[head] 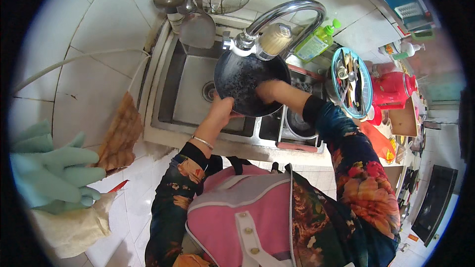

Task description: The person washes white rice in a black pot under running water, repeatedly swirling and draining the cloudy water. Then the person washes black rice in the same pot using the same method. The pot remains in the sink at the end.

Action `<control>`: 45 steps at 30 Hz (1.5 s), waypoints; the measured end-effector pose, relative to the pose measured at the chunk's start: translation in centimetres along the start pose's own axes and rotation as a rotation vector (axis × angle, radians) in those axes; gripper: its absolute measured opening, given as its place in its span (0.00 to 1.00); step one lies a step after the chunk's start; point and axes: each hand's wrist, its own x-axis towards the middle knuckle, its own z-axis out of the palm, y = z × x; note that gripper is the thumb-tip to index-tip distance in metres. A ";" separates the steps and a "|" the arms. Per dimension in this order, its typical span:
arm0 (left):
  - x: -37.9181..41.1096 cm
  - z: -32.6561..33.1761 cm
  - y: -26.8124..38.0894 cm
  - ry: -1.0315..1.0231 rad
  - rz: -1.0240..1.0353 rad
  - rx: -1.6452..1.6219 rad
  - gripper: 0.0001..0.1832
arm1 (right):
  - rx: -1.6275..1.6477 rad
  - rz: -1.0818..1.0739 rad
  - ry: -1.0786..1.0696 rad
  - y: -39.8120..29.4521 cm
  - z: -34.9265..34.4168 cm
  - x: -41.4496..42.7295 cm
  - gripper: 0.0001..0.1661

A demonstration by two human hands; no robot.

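My left hand [222,110] grips the near left rim of a round black pan [239,78], tilted above a stainless steel sink [187,81]. Inside the pan is my right hand [271,91], blurred and pressed near its inner surface. Whether it holds a cloth or scrubber is hidden. Whitish streaks and wet, mottled patches show on the pan's dark interior. Over its far edge stands a chrome gooseneck faucet [285,5] with a filter cartridge [275,39] and a white outlet. The sink drain [209,91] shows left of the pan.
A ladle and turner [197,29] hang behind the sink. To the right stand a green soap bottle [314,44], a blue basket of utensils [367,78] and a red thermos [391,85]. Pale green rubber gloves [59,170] hang at left. A rack with another pan [300,124] adjoins the sink.
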 end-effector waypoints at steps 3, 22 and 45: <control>-0.6 0.0 0.8 -0.048 -0.024 0.017 0.27 | 0.215 -0.173 0.087 -0.3 -0.3 0.8 0.19; -0.7 0.0 0.7 0.049 0.027 0.032 0.27 | 0.100 0.222 0.431 1.6 -2.3 1.3 0.17; -0.5 1.1 1.4 -0.021 -0.021 0.072 0.28 | 0.436 0.533 0.297 3.0 -2.1 5.1 0.34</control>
